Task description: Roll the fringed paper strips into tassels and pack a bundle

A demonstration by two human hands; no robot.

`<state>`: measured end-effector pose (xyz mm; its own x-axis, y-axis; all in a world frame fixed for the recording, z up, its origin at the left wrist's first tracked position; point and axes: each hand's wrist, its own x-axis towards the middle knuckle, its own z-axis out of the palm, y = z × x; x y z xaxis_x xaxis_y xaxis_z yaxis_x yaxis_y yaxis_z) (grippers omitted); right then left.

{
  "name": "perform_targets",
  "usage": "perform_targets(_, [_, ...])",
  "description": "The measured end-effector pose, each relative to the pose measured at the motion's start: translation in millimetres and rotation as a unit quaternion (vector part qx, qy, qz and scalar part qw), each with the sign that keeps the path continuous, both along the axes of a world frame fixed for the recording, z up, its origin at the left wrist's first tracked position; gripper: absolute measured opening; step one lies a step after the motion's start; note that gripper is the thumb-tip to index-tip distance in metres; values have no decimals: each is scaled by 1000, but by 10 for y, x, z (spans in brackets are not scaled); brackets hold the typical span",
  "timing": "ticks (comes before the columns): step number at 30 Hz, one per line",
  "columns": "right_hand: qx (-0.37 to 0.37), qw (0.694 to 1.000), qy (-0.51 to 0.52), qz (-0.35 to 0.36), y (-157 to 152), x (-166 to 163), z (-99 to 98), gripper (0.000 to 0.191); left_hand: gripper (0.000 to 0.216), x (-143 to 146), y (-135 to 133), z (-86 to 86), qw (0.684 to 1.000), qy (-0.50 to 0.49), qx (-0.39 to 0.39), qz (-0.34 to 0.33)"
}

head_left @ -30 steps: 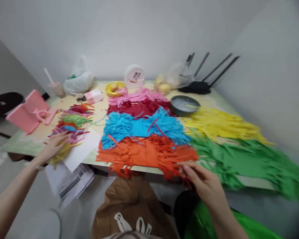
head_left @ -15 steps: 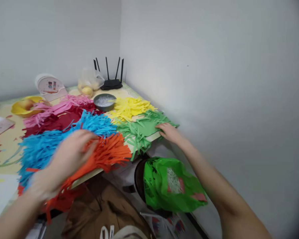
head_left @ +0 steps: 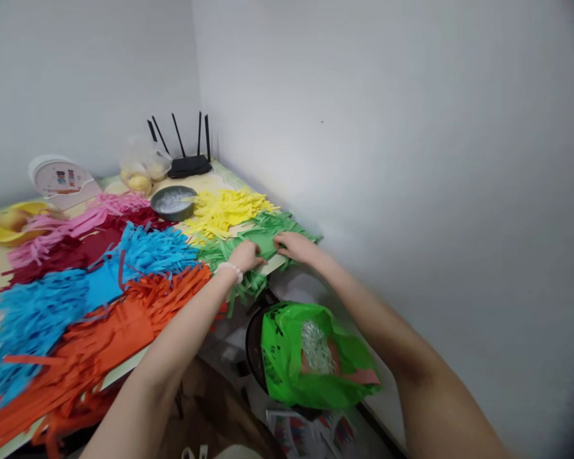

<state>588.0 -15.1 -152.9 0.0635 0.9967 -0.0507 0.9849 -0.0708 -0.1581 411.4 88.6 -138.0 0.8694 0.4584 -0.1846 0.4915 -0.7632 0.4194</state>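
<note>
Both my hands rest on the pile of green fringed paper (head_left: 261, 241) at the table's near right corner. My left hand (head_left: 246, 255), a bead bracelet on its wrist, curls its fingers over the near edge of the green paper. Just right of it, my right hand (head_left: 294, 246) grips the same pile, fingers closed on the paper. Yellow fringed paper (head_left: 222, 210) lies just behind the green. Left of the green spread orange (head_left: 110, 331), blue (head_left: 90, 280), dark red (head_left: 71, 248) and pink (head_left: 71, 223) fringed sheets.
A grey bowl (head_left: 173, 203) with white paste sits behind the yellow paper. A black router (head_left: 187, 164), a bag of fruit (head_left: 141, 173), a white tub (head_left: 60, 180) and a yellow bowl (head_left: 4, 223) line the back. Below the table edge stands a bin with a green bag (head_left: 310, 354). The wall is close on the right.
My view swung right. My left hand left the orange paper and joined my right hand on the green pile; my right hand slid a little leftward along it.
</note>
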Motion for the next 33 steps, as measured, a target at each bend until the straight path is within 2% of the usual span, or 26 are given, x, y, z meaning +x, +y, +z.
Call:
perform_targets(6, [-1, 1000, 22, 5, 31, 8, 68, 6, 27, 39, 91, 20, 998, 9, -60, 19])
perform_targets(10, [17, 999, 40, -6, -56, -28, 190, 15, 28, 57, 103, 11, 996, -23, -63, 52])
perform_targets(14, [72, 995, 58, -40, -220, -297, 284, 33, 24, 37, 100, 6, 988, -107, -48, 101])
perform_targets(17, [72, 994, 71, -43, -216, -620, 197, 41, 9, -11, 96, 30, 967, -208, -26, 147])
perform_targets(19, [55, 995, 74, -38, -137, -796, 98, 39, 9, -61, 110, 80, 943, -278, -10, 180])
perform_targets(23, [19, 996, 75, -50, 31, -929, -7, 23, 8, -241, 273, 301, 880, -405, 18, 248])
perform_targets(28, [-7, 992, 87, -95, 63, -941, 28, 30, 10, -693, 714, 719, 795, -508, 43, 328])
perform_targets(33, [22, 980, 125, -150, 99, -987, 70, 48, 12, -1351, 1069, 1082, 759, -542, 68, 354])
